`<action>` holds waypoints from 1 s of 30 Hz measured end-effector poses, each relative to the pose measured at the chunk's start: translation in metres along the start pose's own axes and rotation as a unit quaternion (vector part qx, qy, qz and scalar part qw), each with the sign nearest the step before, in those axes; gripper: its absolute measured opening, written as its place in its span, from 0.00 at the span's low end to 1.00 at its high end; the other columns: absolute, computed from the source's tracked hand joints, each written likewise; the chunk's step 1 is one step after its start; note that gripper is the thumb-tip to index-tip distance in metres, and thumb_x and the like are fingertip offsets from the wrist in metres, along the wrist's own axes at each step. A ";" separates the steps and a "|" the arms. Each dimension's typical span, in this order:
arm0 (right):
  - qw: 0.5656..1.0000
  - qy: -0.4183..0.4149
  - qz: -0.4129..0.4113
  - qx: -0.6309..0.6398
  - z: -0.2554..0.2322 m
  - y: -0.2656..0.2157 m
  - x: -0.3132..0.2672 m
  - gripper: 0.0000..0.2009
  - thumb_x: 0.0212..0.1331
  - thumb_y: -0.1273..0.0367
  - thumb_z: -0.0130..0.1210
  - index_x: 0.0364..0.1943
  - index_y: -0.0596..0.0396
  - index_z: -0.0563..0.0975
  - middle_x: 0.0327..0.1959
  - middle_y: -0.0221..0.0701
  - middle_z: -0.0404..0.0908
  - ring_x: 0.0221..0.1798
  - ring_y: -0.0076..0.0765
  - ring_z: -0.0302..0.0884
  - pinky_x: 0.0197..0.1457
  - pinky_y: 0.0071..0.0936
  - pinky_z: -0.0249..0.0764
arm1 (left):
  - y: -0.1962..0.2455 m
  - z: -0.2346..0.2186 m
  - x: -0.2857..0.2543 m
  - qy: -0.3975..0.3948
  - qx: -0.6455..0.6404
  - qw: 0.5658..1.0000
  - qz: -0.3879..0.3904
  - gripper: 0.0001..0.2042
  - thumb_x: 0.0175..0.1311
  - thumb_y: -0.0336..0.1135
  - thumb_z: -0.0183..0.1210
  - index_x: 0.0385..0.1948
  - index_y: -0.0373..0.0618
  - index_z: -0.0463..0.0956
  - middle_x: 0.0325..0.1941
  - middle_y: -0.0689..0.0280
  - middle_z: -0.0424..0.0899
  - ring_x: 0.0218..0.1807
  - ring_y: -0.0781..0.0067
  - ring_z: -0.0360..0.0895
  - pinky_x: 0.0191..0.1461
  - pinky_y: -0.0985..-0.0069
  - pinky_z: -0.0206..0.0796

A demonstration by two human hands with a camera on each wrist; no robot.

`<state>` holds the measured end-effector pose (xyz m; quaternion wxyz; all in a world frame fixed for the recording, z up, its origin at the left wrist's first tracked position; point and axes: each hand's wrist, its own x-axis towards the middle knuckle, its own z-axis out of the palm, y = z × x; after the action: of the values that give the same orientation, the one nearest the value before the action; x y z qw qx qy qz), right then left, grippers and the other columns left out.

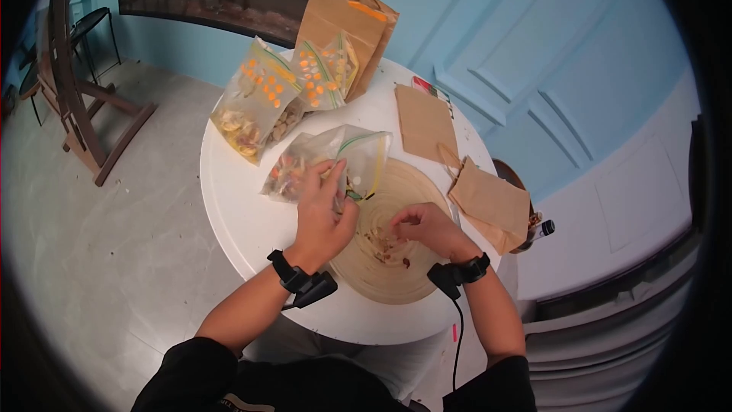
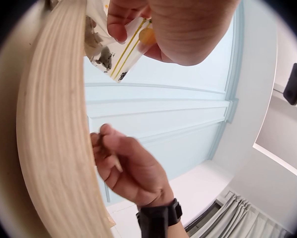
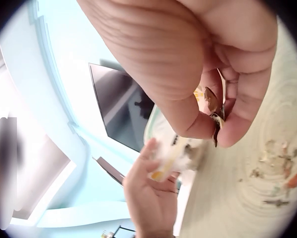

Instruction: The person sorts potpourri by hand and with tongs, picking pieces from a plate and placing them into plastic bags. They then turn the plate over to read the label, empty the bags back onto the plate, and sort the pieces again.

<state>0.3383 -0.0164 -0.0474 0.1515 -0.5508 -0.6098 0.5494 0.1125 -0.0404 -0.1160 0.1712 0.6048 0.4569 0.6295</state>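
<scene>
My left hand [image 1: 324,214] grips the near side of a clear zip bag [image 1: 370,146], which lies with its mouth turned to the right, over the edge of a round pale wooden tray [image 1: 415,282]. Mixed pieces show through the plastic. Over the tray, my right hand [image 1: 433,229] pinches a thin, dark brown dried flake [image 3: 216,130] between thumb and fingertips; another brown piece [image 3: 211,99] sits behind it within the fingers. Beneath this hand, small dried bits [image 1: 377,243] lie scattered on the tray, with a reddish-orange piece [image 3: 293,180] among them.
Several filled zip bags [image 1: 255,99] stand at the back left of the white round table [image 1: 248,221], beside a tall brown paper bag [image 1: 335,19]. Along the right side lie a flat brown paper bag [image 1: 425,122] and a smaller handled one [image 1: 492,202].
</scene>
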 end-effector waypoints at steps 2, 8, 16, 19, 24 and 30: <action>0.999 0.018 -0.010 0.044 -0.005 -0.021 -0.003 0.08 0.62 0.74 0.61 0.42 0.64 0.81 0.37 0.30 0.84 0.38 0.23 0.82 0.44 0.21 0.78 | 0.002 -0.001 0.000 -0.006 -0.003 1.000 -0.001 0.27 0.57 0.23 0.57 0.63 0.32 0.71 0.60 0.50 0.70 0.38 0.63 0.77 0.38 0.71 0.74; 0.977 0.076 -0.149 0.132 0.026 -0.058 0.023 0.12 0.64 0.75 0.62 0.50 0.65 0.80 0.44 0.31 0.84 0.45 0.23 0.81 0.50 0.20 0.78 | 0.003 -0.002 0.000 -0.042 0.006 0.999 0.012 0.27 0.57 0.23 0.57 0.63 0.32 0.70 0.61 0.50 0.70 0.39 0.60 0.77 0.36 0.70 0.76; 0.972 0.135 -0.192 -0.002 0.022 -0.042 0.024 0.13 0.67 0.73 0.58 0.52 0.66 0.80 0.48 0.35 0.85 0.48 0.26 0.83 0.52 0.24 0.81 | 0.006 -0.002 0.001 -0.024 -0.026 0.999 -0.032 0.29 0.55 0.21 0.56 0.64 0.36 0.71 0.60 0.53 0.71 0.41 0.65 0.76 0.48 0.72 0.71; 0.972 0.163 -0.125 -0.115 0.008 -0.024 0.000 0.12 0.63 0.70 0.63 0.46 0.65 0.84 0.40 0.38 0.88 0.40 0.29 0.85 0.45 0.29 0.81 | 0.006 -0.002 0.000 -0.022 -0.026 0.999 -0.024 0.28 0.55 0.20 0.56 0.63 0.36 0.72 0.60 0.54 0.71 0.41 0.65 0.76 0.46 0.73 0.71; 0.924 -0.019 0.032 -0.380 -0.006 0.012 -0.040 0.13 0.58 0.64 0.68 0.38 0.61 0.85 0.32 0.42 0.87 0.34 0.36 0.85 0.40 0.31 0.78 | 0.007 -0.001 0.000 -0.026 -0.047 0.997 -0.047 0.29 0.54 0.20 0.56 0.63 0.36 0.72 0.61 0.54 0.71 0.41 0.66 0.75 0.46 0.72 0.71; 0.960 0.009 -0.039 -0.277 0.013 0.032 -0.026 0.12 0.60 0.65 0.68 0.37 0.62 0.85 0.32 0.41 0.87 0.35 0.38 0.86 0.41 0.31 0.78 | 0.009 -0.003 0.000 -0.028 -0.046 0.997 -0.047 0.29 0.54 0.20 0.56 0.63 0.36 0.72 0.60 0.55 0.71 0.41 0.66 0.76 0.45 0.72 0.71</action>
<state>0.3531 -0.0516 -0.0682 0.0201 -0.5523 -0.7575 0.3476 0.1129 -0.0458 -0.1088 0.2411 0.5918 0.4503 0.6236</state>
